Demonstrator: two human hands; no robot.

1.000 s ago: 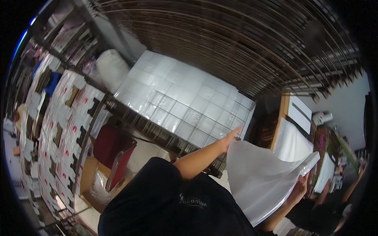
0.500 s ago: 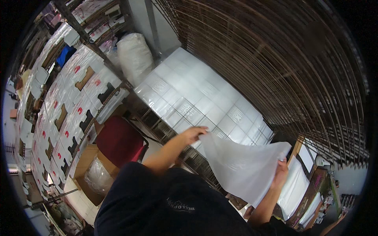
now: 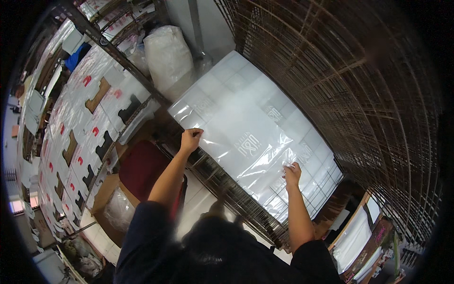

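A large clear plastic bag (image 3: 236, 128) with a pale printed mark is spread flat over a white tiled tabletop (image 3: 312, 142) on a wire frame. My left hand (image 3: 190, 139) pinches the bag's near left edge. My right hand (image 3: 292, 174) grips its near right edge. Both arms reach up from the lower edge, over my dark sleeves.
A dark red chair (image 3: 144, 168) stands under my left arm, beside a cardboard box (image 3: 111, 208) with plastic inside. Shelves of white boxes (image 3: 80, 128) run along the left. A stuffed white sack (image 3: 168, 59) sits at the back. A dark wire grid (image 3: 359, 71) fills the right.
The bag hung loose and bunched between my hands earlier. Now it is pulled out flat over the tabletop, with my hands further apart.
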